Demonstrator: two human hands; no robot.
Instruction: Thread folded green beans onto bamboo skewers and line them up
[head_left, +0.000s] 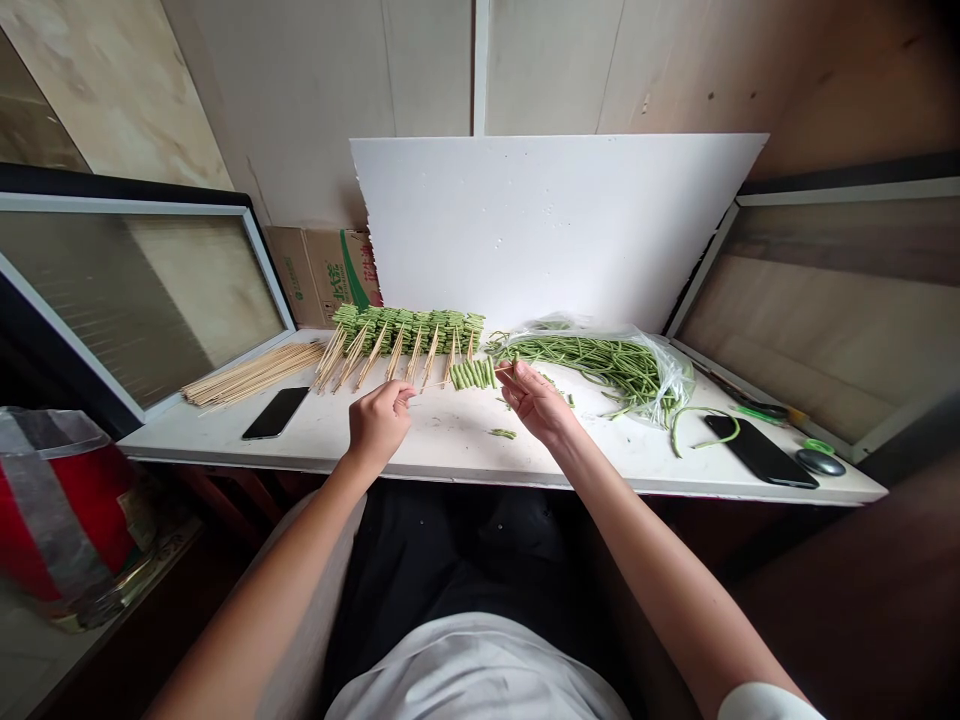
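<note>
Your left hand [381, 420] pinches the bare end of a thin, pale wooden skewer [435, 386] threaded with short green bean pieces [472, 374]; your right hand [534, 398] pinches at its other end. It lies nearly level between them, above the white tabletop [442, 445], near the stacked green bean skewers [409, 332].

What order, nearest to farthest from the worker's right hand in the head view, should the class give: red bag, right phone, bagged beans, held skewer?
1. Held skewer: just left of the right hand.
2. Bagged beans: behind and to the right.
3. Right phone: farther right on the table.
4. Red bag: far left, off the table.
</note>
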